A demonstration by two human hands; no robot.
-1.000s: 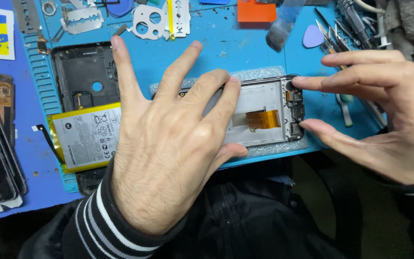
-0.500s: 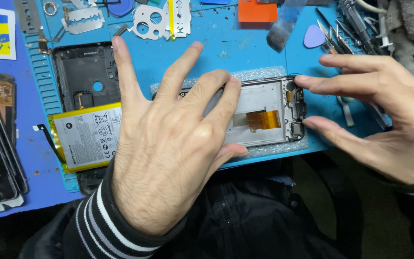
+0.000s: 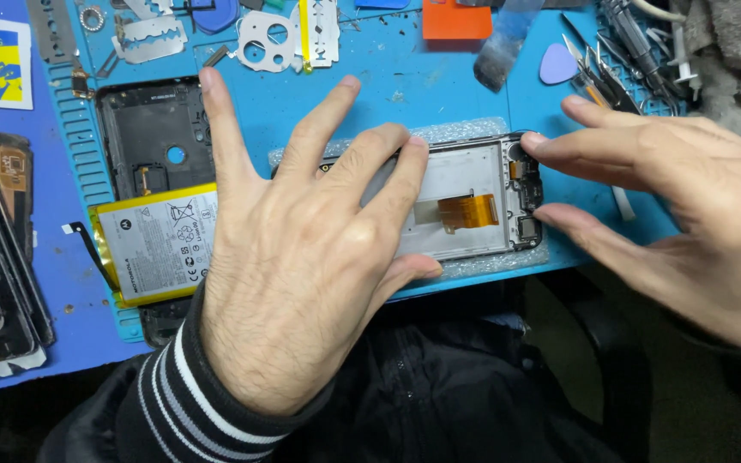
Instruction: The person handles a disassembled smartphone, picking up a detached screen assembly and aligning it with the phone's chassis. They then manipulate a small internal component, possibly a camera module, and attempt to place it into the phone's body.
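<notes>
Left hand (image 3: 302, 266) flat on phone frame (image 3: 473, 184), right hand (image 3: 688, 214) fingertips touching its end

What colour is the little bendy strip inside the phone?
Orange. The flex ribbon shows best in the head view.

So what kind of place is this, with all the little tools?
Probably a phone repair bench. An opened phone frame lies on a blue mat under both hands, a loose battery sits beside it, and tweezers lie at the back.

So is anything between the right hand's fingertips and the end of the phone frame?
Nothing visible: the right hand has its fingertips right at the end of the open grey phone frame, which the left hand presses flat.
</notes>
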